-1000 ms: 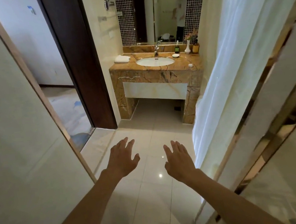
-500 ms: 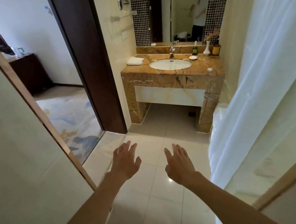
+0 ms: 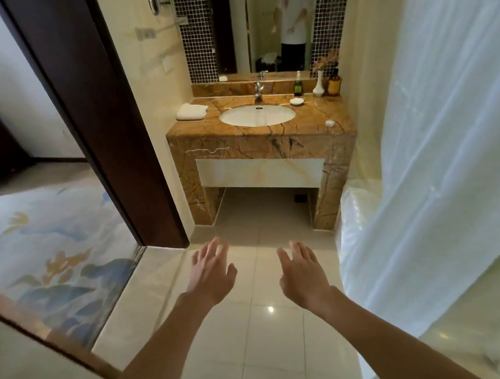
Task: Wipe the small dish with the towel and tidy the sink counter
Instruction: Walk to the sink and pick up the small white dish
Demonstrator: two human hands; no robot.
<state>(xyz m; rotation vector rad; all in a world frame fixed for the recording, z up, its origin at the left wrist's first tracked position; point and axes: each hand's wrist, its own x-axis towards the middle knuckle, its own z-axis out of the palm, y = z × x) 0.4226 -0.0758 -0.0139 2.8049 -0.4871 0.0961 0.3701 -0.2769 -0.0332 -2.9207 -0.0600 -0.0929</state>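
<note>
A brown marble sink counter stands ahead against the mirrored wall, with a white oval basin set in it. A folded white towel lies on the counter's left end. The small white dish sits right of the basin, near the back. My left hand and my right hand are stretched out over the tiled floor, fingers spread, holding nothing, well short of the counter.
Behind the dish stand a dark green bottle, a white vase and an amber bottle. A small white object lies at the counter's front right. A white curtain hangs on the right; a dark door frame is on the left.
The view has moved closer to the sink counter and shifted left. Both hands stay open and held out in front, holding nothing.
</note>
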